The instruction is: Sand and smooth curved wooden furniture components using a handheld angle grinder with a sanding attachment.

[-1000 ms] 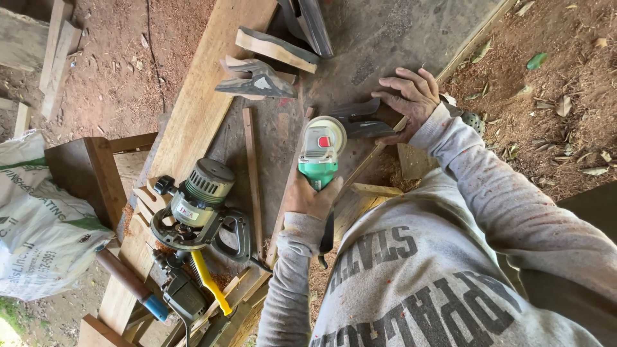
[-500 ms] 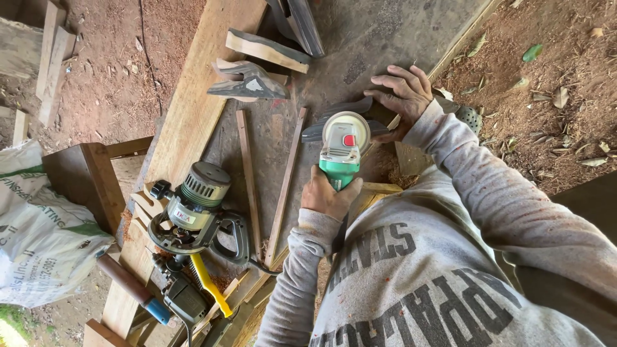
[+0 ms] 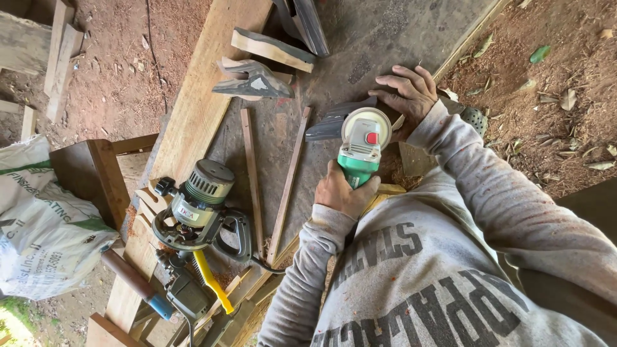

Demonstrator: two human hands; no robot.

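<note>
The table (image 3: 385,38) is a grey sheet surface that fills the centre of the view. A long pale plank (image 3: 193,122) lies along its edge at 9 o'clock, running from 12 o'clock down toward 7 o'clock.

A white printed sack (image 3: 38,225) sits on the ground at 9 o'clock, beside a brown wooden box (image 3: 90,173).

A circular saw (image 3: 202,205) with a grey ribbed motor housing and a black handle rests on the plank at 7 o'clock. A handsaw with a yellow handle (image 3: 212,289) lies just beside it at 6 o'clock.

2 thin wooden strips (image 3: 252,173) lie nearly parallel on the table at centre. Grey, curved wooden offcuts (image 3: 254,80) lie at 12 o'clock.

The angle grinder (image 3: 360,148) has a green body and a white head with a red switch. It is located at centre, slightly toward 3 o'clock, held over a dark grey curved wooden piece (image 3: 337,119).

The left hand (image 3: 344,193) is wrapped closed around the green body of the angle grinder, from the 6 o'clock side.

The right hand (image 3: 408,93) is spread flat, fingers apart, pressing down on the dark grey curved wooden piece at 1 o'clock from the angle grinder.

Both arms wear grey sweatshirt sleeves (image 3: 488,193).
</note>
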